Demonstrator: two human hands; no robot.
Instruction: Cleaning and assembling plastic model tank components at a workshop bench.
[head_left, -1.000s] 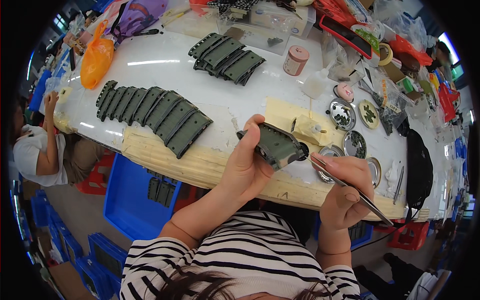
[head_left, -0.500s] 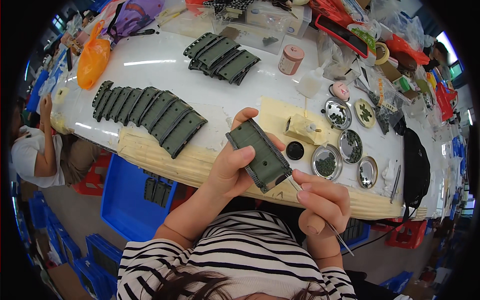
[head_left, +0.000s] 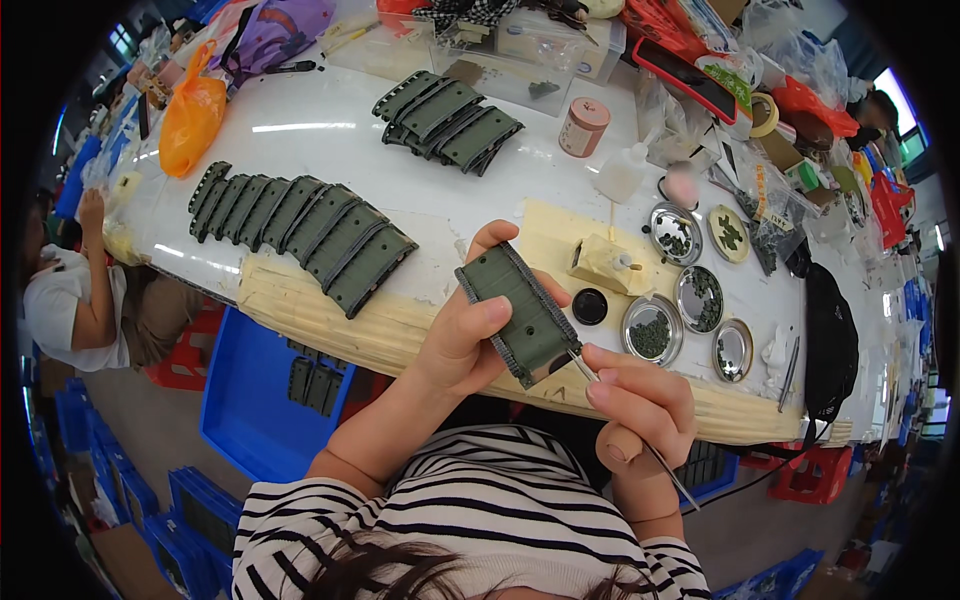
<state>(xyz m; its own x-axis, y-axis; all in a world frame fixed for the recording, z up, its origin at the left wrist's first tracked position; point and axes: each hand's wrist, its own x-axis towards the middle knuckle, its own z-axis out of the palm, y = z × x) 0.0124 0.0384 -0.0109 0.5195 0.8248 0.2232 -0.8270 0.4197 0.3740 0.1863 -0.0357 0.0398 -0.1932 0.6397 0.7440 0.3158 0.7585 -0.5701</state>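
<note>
My left hand (head_left: pixel 455 340) grips a dark green rectangular panel (head_left: pixel 528 328) with ridged long edges, thumb on its face and fingers behind. The panel tilts above the table's front edge, with a brown-and-black patch at its lower end. In my right hand (head_left: pixel 648 400) is a pair of metal tweezers (head_left: pixel 674 480), pinched near the tips. Those tips meet the panel's lower right ridged edge; whether they carry a small part I cannot make out. Beyond my right hand stand metal dishes, one holding small green pieces (head_left: pixel 651 335).
Similar panels lie in an overlapping row (head_left: pixel 335 240) and a stack (head_left: pixel 450 122). A tape-wrapped block (head_left: pixel 603 262), black round lid (head_left: pixel 589 306), pink canister (head_left: pixel 584 128) and white bottle (head_left: pixel 622 172) stand beyond my hands. A blue bin (head_left: pixel 262 405) sits below left; another person (head_left: pixel 75 310) sits left.
My right hand has shifted slightly left, bringing the tweezer tips against the panel's edge. My left hand keeps its grip on the panel, almost unmoved.
</note>
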